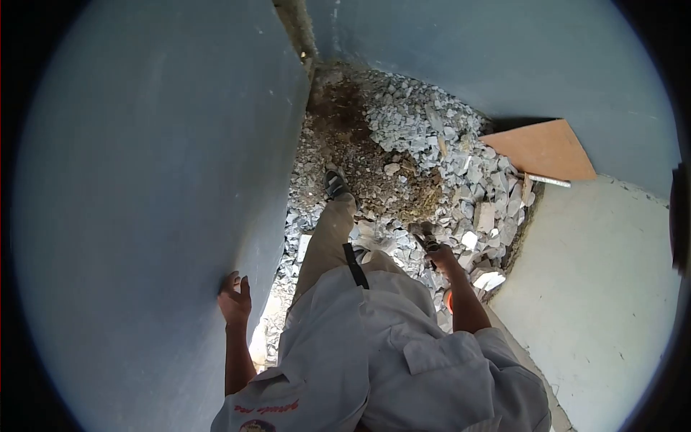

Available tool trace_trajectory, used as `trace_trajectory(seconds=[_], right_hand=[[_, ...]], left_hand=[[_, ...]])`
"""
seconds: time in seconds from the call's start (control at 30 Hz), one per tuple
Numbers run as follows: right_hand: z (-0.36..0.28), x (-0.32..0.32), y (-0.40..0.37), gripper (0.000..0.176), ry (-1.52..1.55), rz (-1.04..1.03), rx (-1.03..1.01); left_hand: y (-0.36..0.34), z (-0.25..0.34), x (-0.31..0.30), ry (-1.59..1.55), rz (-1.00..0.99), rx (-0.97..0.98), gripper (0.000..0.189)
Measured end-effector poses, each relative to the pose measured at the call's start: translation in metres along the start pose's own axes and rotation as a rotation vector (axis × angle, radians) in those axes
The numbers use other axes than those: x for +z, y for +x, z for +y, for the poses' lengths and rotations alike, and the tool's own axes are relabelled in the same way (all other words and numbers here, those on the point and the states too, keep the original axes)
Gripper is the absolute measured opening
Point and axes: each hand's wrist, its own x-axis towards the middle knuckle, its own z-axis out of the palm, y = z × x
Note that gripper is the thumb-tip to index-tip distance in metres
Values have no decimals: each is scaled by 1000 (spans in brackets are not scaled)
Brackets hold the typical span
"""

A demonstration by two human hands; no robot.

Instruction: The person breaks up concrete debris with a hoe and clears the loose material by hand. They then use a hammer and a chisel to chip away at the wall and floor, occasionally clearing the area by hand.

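Red lettering [266, 407] on pale shirt [403, 338], too small to read surely; emblem [257, 426] below, partly cut off, unreadable.

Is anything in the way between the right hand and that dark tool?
Nothing visible is: the right hand appears closed right around the dark tool, which shows against the grey stones.

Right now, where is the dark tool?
In the head view, the dark tool is right of centre, in the person's right hand, with grey rubble around it in the picture.
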Motion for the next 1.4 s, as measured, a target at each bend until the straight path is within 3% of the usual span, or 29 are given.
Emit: trace_trajectory(seconds=[0.07, 0.13, 0.2, 0.33, 0.37, 0.47, 0.57, 0.67, 0.73, 0.87, 0.97, 1.17, 1.27, 1.33, 1.4], right_hand=[[40, 21, 35, 34, -106, -20, 0], [2, 22, 10, 41, -65, -77, 63], [12, 39, 23, 45, -104, -82, 91], [-20, 52, 12, 52, -114, -75, 107], [-21, 54, 17, 53, -123, -90, 91], [-42, 52, 23, 52, -144, -111, 74], [-63, 46, 34, 50, -215, -121, 13], [-114, 29, 23, 45, -214, -61, -20], [-122, 21, 36, 50, -189, -101, -5], [-141, 9, 47, 54, -154, 14, -52], [-160, -1, 39, 41, -65, 102, -182], [-184, -14, 36, 30, 153, 12, -112], [-172, -14, 50, 33, 154, 22, -114], [-169, -16, 58, 38, 107, -15, -127], [-198, -23, 37, 32, 46, 28, -139]], left_hand=[[9, 3, 18, -170, -131, -32, 31], [18, 22, 42, -322, -271, -81, 33], [23, 35, 72, -365, -467, -99, 38], [31, 74, 112, -208, -708, 106, 55], [36, 89, 112, -36, -689, 151, 52], [59, 96, 107, 6, -746, 132, 39], [68, 58, 137, -29, -736, 348, 31], [86, 58, 134, -2, -757, 338, 29], [96, 66, 121, -36, -801, 306, 29], [107, 72, 97, -54, -867, 179, 29], [103, 68, 83, -241, -886, 147, 30], [95, 79, 70, -245, -884, -21, 30], [95, 84, 65, -239, -881, -13, 29], [90, 75, 76, -214, -827, 92, 29], [86, 72, 84, -197, -783, 125, 29]])
